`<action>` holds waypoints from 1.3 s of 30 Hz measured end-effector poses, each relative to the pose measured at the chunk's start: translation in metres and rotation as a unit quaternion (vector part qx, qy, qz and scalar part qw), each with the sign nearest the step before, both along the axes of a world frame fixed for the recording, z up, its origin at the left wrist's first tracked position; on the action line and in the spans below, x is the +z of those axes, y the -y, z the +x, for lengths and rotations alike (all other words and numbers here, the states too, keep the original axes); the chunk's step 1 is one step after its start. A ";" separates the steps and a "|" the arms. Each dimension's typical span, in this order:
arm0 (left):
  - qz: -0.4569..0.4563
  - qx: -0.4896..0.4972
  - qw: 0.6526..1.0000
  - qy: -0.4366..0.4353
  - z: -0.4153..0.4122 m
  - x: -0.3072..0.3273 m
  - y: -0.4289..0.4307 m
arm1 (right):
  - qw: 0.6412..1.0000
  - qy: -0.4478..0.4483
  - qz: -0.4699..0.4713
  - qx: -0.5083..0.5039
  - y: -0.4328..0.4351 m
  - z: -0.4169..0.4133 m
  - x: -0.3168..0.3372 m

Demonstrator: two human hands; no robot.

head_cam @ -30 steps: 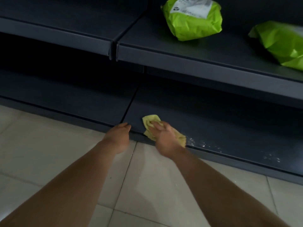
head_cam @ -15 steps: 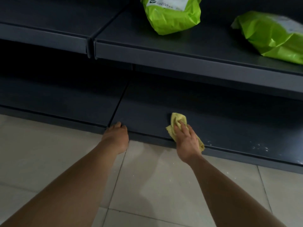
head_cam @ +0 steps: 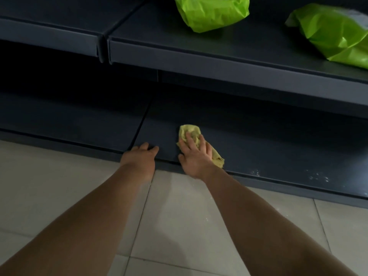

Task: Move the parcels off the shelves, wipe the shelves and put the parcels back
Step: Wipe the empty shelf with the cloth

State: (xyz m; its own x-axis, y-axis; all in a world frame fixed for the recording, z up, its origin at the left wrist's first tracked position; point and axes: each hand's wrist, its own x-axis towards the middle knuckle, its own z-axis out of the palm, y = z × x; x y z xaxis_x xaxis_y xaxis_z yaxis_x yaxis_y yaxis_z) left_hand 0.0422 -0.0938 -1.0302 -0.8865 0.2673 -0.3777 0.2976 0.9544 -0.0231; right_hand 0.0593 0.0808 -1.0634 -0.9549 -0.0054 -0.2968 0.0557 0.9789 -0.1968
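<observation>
R hand [head_cam: 196, 156] lay palm-down on the yellow cloth [head_cam: 190, 133], fingers spread and fairly straight, pressing it flat to the bottom shelf [head_cam: 258, 148] rather than clutching it; the thumb touched the shelf just L of the cloth. L hand [head_cam: 140, 157] sat a little L of the cloth, apart from it, fingers relaxed and laid over the shelf's front edge, gripping nothing. Both forearms were bare and ran back toward the camera over the pale tiled floor [head_cam: 59, 176], which lay on the near side of the cloth. The cloth was crumpled, one end poking out beyond the fingertips, the other trailing out by the wrist at the shelf's front lip. L of the cloth, past the L hand, a dark seam [head_cam: 142, 124] split the bottom shelf into two panels. Well R of the cloth, near the front lip, white specks [head_cam: 318, 177] dotted the dark surface. Above the cloth ran the upper shelf [head_cam: 219, 62], same dark grey. On it, almost straight above the cloth, sat one green parcel [head_cam: 213, 12], its top cut off by the frame edge; a second green parcel [head_cam: 334, 34] lay up and far R of the cloth, apart from the first, partly cropped too.
</observation>
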 end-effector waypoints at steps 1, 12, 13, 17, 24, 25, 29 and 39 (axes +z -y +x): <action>-0.020 -0.006 1.000 0.003 0.000 0.000 -0.003 | 1.000 0.006 -0.004 0.012 0.004 -0.008 0.000; -0.046 0.034 0.998 0.030 0.005 0.000 -0.022 | 0.979 -0.020 0.005 -0.201 -0.082 0.011 -0.011; -0.043 0.036 0.998 0.024 0.007 0.000 -0.025 | 0.975 -0.021 0.009 -0.223 -0.091 0.019 -0.011; 0.000 0.012 1.000 0.017 0.018 -0.002 -0.044 | 0.978 -0.026 0.016 -0.208 -0.078 0.038 -0.013; 0.083 -0.036 0.996 0.024 0.036 -0.006 -0.093 | 0.996 -0.040 -0.033 -0.073 -0.076 0.062 -0.005; 0.084 -0.036 0.996 0.019 0.037 -0.007 -0.096 | 0.995 -0.047 -0.033 -0.076 -0.086 0.066 -0.004; 0.100 -0.011 0.995 0.009 0.042 -0.016 -0.100 | 0.988 -0.050 0.002 -0.148 -0.146 0.097 -0.006; 0.158 0.041 0.986 -0.025 0.053 -0.015 -0.136 | 0.977 -0.021 -0.006 -0.211 -0.160 0.098 -0.006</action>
State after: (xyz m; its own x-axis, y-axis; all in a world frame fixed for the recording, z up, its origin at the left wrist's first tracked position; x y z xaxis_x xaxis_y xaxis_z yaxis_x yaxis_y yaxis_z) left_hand 0.0951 0.0420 -1.0447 -0.9253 0.2922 -0.2419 0.2261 0.9368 0.2669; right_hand 0.1569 0.2406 -1.0689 -0.8845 0.3876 -0.2597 0.4450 0.8682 -0.2195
